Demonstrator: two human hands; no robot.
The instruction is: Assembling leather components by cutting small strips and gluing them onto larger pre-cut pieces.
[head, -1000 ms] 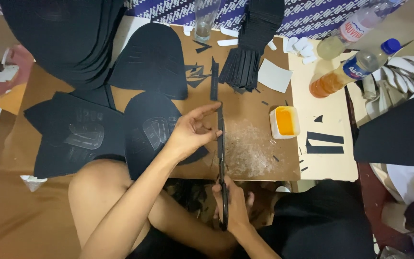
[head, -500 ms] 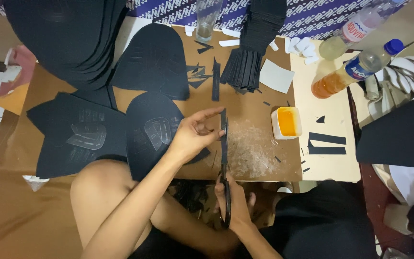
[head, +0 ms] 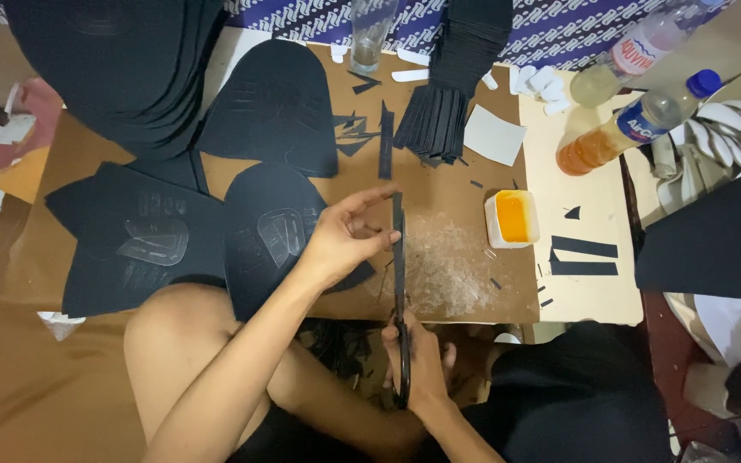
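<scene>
**Scissors Meet a Thin Black Strip Over the Brown Board**

From my remote seat I see the left hand (head: 345,244) pinching the top end of a narrow black strip (head: 398,249), thumb and fingers closed on it, holding it upright above the brown board (head: 439,184) that covers the counter. The right hand (head: 418,364) sits below the board's near edge, its grip closed through the handles of black scissors (head: 402,360), whose blades run up along the strip; I cannot tell how far the blades stand apart.

The strip lies just left of a patch of clear shavings (head: 443,266) on the board. Further right stands a small white tub of orange paste (head: 512,217). Left of the strip lie large black cut sheets (head: 139,244), some with pale outlines. At the board's far edge sit a fanned stack of black strips (head: 443,103) and a clear drinking glass (head: 370,34). Off the board's right side lie two plastic bottles (head: 636,120), one holding amber liquid.

My judgement: the strip looks light and limp, likely thin foam or felt, so it would sag unless kept taut. It is best taken at its end, pinched flat, with the cutting line clear of the fingers.
</scene>
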